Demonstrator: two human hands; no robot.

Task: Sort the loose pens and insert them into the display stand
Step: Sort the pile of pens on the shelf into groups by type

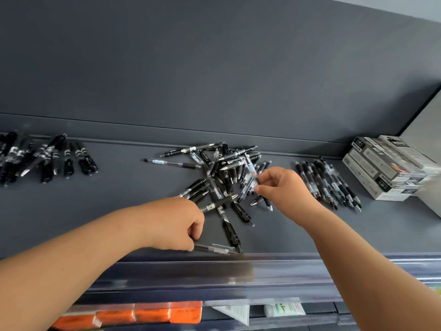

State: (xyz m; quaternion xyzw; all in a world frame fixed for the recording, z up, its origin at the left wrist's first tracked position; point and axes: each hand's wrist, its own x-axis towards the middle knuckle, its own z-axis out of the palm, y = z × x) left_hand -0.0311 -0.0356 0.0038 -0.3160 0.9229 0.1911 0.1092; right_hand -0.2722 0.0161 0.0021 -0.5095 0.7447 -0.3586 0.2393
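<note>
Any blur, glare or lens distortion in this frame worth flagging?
Head view: wide-angle bend curves the shelf edge; motion blur smears the stacked boxes at right and the orange packs below; the central pen pile stays fairly sharp; lighting is even, without strong glare.

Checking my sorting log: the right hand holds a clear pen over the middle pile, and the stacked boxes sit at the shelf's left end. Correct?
Not quite. The head view shows the stacked boxes at the shelf's right end; the right hand does hold a clear pen over the middle pile.

Dark grey shelf (pixel 119 206), backed by a matching grey panel (pixel 214 68). Clear plastic strip (pixel 238 271) fitted along the front edge. Pale wall (pixel 424 120) seen at right. Even, soft lighting.
</note>
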